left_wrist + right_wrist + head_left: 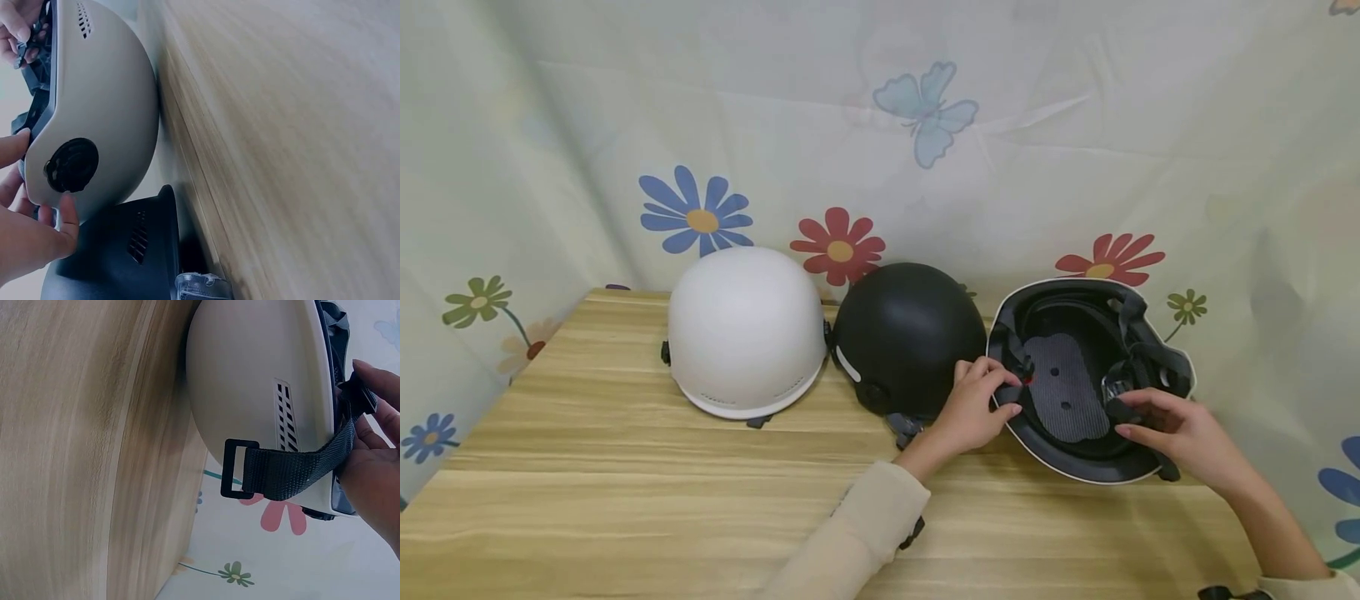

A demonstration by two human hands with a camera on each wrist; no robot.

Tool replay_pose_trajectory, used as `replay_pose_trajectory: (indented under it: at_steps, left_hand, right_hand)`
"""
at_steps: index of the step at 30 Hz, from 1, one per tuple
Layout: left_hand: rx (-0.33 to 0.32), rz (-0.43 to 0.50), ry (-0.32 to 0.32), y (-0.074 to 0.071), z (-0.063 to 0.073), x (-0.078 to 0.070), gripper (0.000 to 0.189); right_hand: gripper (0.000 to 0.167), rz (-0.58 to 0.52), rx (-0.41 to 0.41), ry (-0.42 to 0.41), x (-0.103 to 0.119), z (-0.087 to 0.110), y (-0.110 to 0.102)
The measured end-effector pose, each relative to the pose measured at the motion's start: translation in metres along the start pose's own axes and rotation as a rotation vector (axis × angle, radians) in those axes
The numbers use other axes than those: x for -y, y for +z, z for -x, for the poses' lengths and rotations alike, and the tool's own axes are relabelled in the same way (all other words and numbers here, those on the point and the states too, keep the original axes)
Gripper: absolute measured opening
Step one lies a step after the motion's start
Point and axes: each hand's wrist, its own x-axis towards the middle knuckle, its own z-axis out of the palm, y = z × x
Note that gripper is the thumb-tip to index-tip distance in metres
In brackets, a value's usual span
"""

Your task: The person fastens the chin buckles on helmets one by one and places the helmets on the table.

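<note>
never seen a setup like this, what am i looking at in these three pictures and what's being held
There's no machine, just a person's bare left hand and right hand. The wide picture comes from a camera on the head, looking forward and down; the other two come from cameras on the left and right wrists. On the wooden table sit a white helmet and a black helmet, domes up. A third, pale-shelled helmet is tipped so its inside faces the head camera. The left hand has its grip on that helmet's edge, while the right hand pinches a dark strap. Behind hangs a flowered cloth.
</note>
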Motion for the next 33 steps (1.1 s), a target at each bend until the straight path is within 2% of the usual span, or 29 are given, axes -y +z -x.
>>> replay_pose_trajectory:
  at_steps: [6, 9, 13, 18, 28, 33]
  left_hand:
    - [-0.007, 0.038, 0.023, -0.0014, -0.0017, -0.0013, 0.018]
    - [-0.009, 0.076, -0.002, -0.0024, -0.0026, -0.0032, 0.019]
    - [-0.044, 0.136, -0.055, -0.003, -0.0027, -0.0042, 0.022]
    - [-0.079, 0.207, -0.07, -0.004, -0.0027, -0.0026, 0.023]
    - [-0.097, 0.252, -0.068, -0.0053, -0.0035, -0.0017, 0.014]
    - [-0.086, 0.263, -0.07, -0.0075, -0.0037, -0.0001, 0.008]
  right_hand:
    - [0.029, 0.0, -0.001, 0.0, 0.0011, -0.0002, -0.0001]
    - [0.029, 0.004, -0.004, 0.004, 0.0008, -0.0003, -0.0002]
    - [0.029, 0.02, -0.012, 0.004, -0.0005, -0.0007, -0.0003]
    - [0.029, 0.015, -0.022, -0.027, -0.0019, -0.002, -0.0008]
    - [0.028, 0.011, -0.02, -0.048, -0.0006, -0.0025, -0.0012]
    - [0.028, 0.005, -0.017, -0.049, -0.0012, -0.0027, -0.0021]
